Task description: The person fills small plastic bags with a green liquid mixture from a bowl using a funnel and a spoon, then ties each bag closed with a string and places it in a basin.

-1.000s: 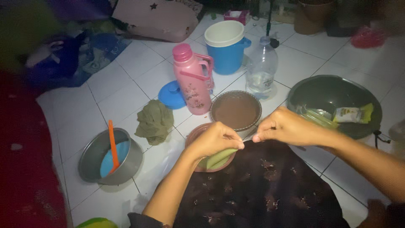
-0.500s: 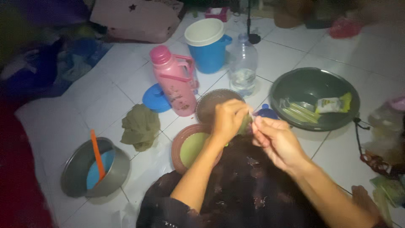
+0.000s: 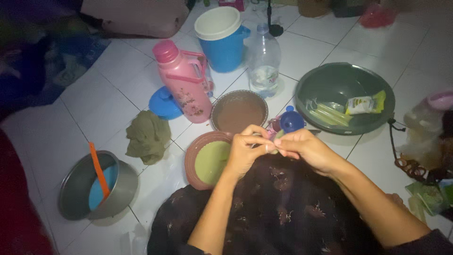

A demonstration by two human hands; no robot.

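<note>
Item, in hand: we are pinching a small, thin, pale green plastic sleeve (image 3: 272, 147) between both sets of fingertips, above our dark patterned lap cloth (image 3: 278, 208). Our left hand (image 3: 246, 152) is curling nearly closed, thumb and forefinger nipping one end; our right hand (image 3: 304, 150) is doing the same at the other, its remaining fingers folded in. Most of the sleeve is hidden, so we are unable to tell whether it is filled.

Handling, as we are judging it: light, limp, slick film, likely to slip or tear if tugged; we are gripping it best at its very ends, with fingertip pressure only.

Item: a round brown-rimmed bowl (image 3: 193, 163) of smooth green liquid, sitting just beside our left hand on the tiled floor (image 3: 104, 101).

Item: a second round bowl (image 3: 239, 111) holding a matt brown liquid, lying beyond the first.

Item: a small blue funnel (image 3: 291, 121), hard plastic, standing just past our right hand.

Item: a dark green basin (image 3: 344, 104), glossy, lying toward the floor's right edge, carrying similar long green sleeves and a yellow-green packet.

Item: a pink flask (image 3: 184, 87), a clear bottle (image 3: 264, 63) and a blue lidded bucket (image 3: 222, 38), grouped toward the far edge.

Item: a crumpled olive cloth (image 3: 147, 137), soft; a metal pot (image 3: 96, 186) with an orange utensil, toward the near-left corner.
</note>
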